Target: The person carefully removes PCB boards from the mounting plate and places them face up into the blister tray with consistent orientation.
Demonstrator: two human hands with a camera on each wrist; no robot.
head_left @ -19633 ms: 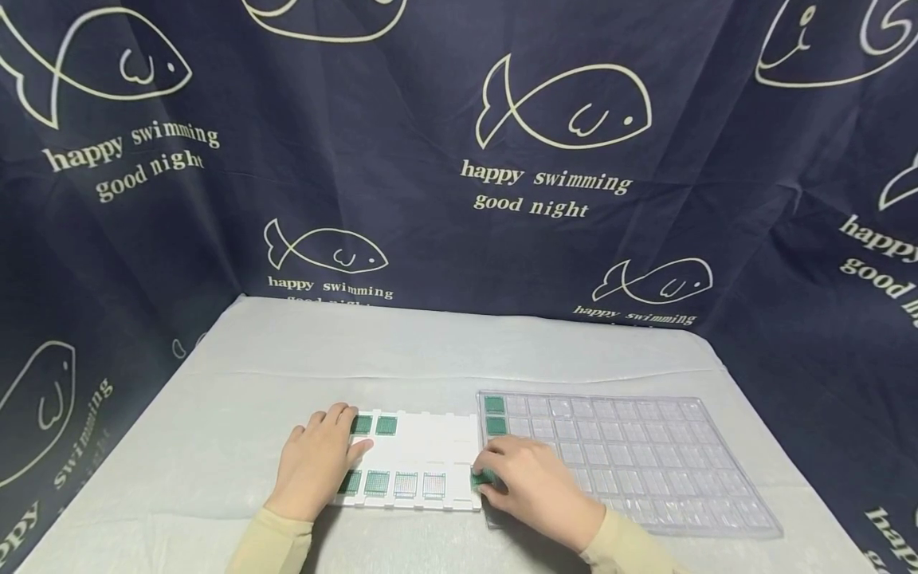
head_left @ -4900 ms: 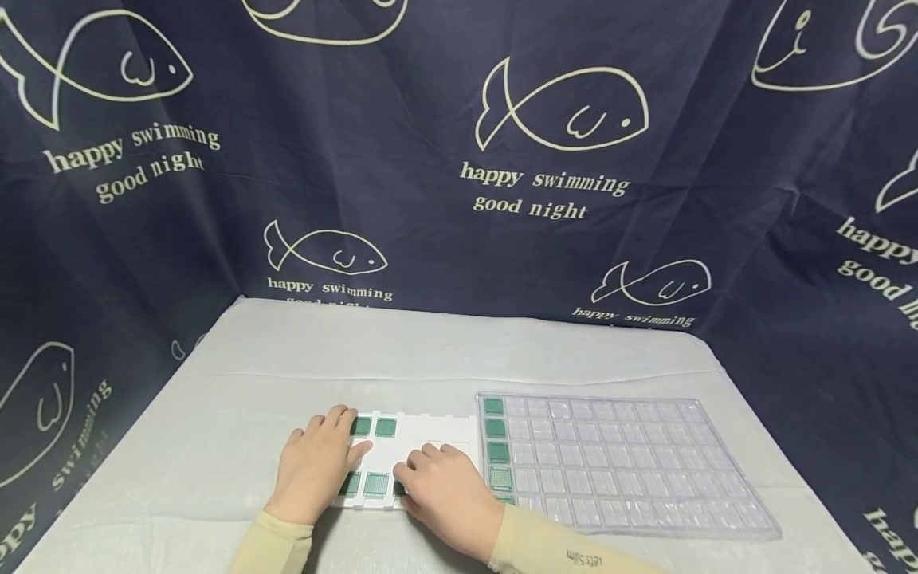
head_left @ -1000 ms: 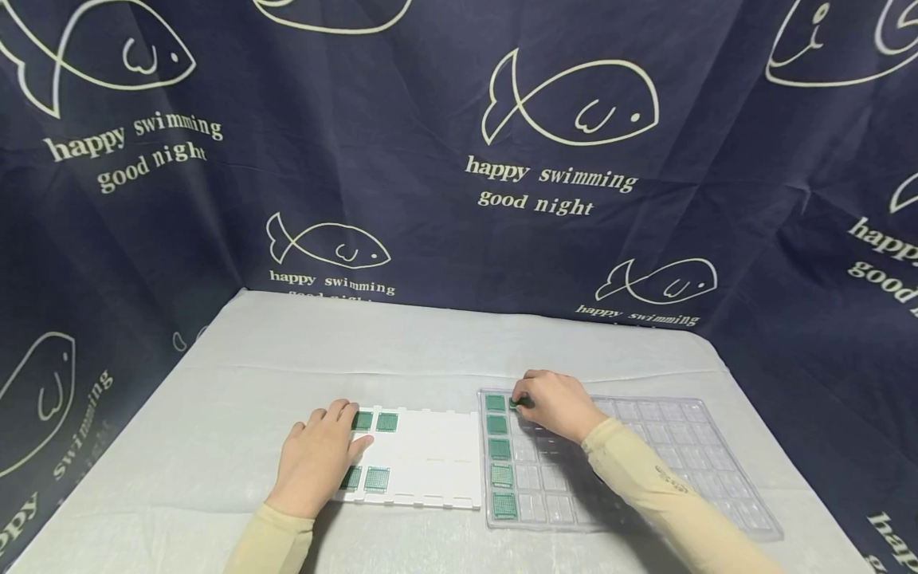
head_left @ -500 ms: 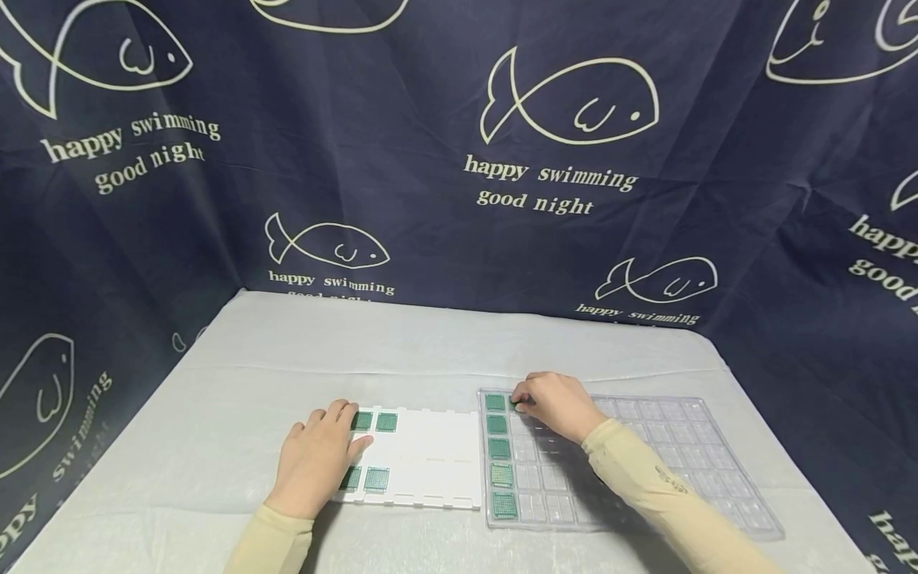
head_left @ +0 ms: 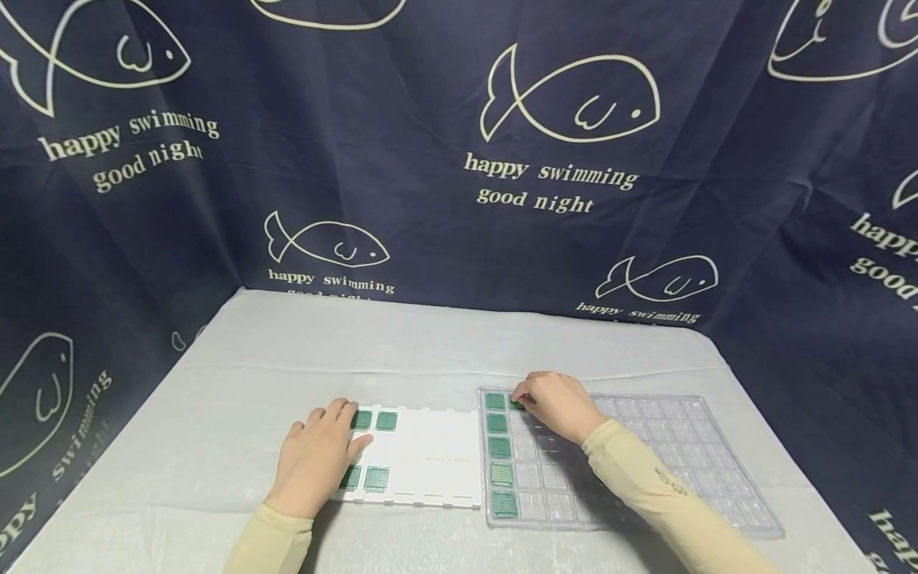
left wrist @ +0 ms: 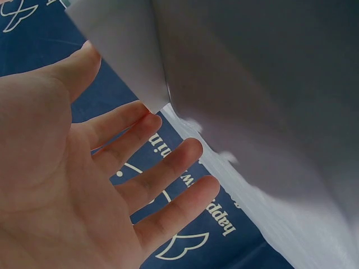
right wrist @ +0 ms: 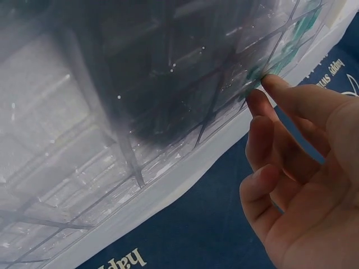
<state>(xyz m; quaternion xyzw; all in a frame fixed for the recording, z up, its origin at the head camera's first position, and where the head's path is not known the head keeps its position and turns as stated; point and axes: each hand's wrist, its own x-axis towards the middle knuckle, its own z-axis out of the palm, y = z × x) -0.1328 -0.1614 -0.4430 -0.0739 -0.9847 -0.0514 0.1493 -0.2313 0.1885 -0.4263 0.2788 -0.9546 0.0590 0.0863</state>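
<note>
My right hand [head_left: 562,402] is over the far left part of a clear compartment tray [head_left: 631,522]. Its thumb and index finger pinch a small green circuit board [head_left: 515,402] in the back compartment of the second column; the fingers partly cover it. In the right wrist view, the fingertips of the right hand [right wrist: 303,151] meet at the green piece. My left hand [head_left: 315,458] rests on the left end of a flat white holder [head_left: 430,442], its fingers extended. The left wrist view has the left hand [left wrist: 112,162] with fingertips near the holder's corner [left wrist: 140,78].
Two green circuit boards [head_left: 386,421] at the back and two [head_left: 376,478] at the front show on the holder, partly under the left hand. The tray's left column holds several green boards [head_left: 500,448]. A white cloth [head_left: 430,343] covers the table; dark blue fabric [head_left: 430,159] hangs behind.
Since the earliest frame, boards have left the holder and the tray's left column has filled. Within the last second, the pinched board has tipped from upright to flatter in its compartment. The left hand stays put.
</note>
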